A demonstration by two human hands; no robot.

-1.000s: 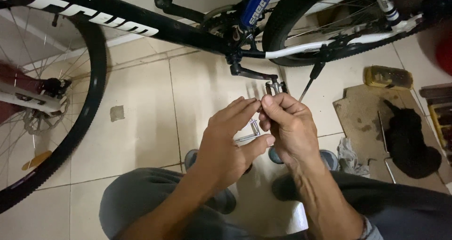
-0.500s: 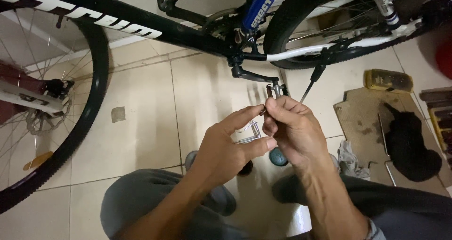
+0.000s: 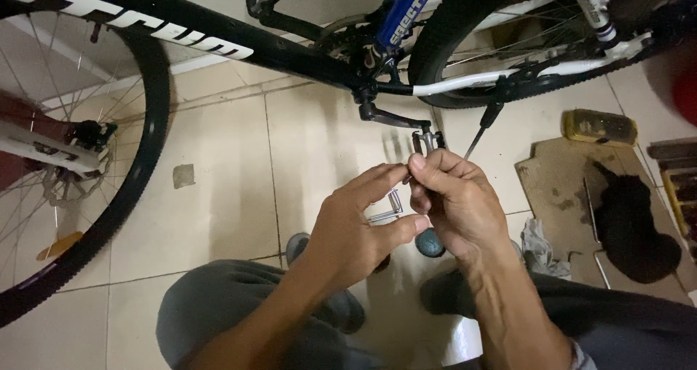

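Nearest, above the person's knees, the left hand (image 3: 356, 228) and right hand (image 3: 454, 206) meet, both pinched shut on a bent metal key (image 3: 388, 206) held between them, well short of the pedal (image 3: 428, 141). Judging by this, the key is not yet set on the bike (image 3: 305, 50) beyond, so any work there seems still to come. The fingers hide most of the key, and its tip cannot be made out.

Surface: pale tiled floor (image 3: 218, 196) | wheels of a dark bicycle (image 3: 181, 29) are stood on it | stained cardboard sheet (image 3: 559, 196) is laid at right, black cloth (image 3: 639, 232) on it | yellow block (image 3: 601, 127) is seen beyond | crumpled rag (image 3: 541, 248) beside the cardboard
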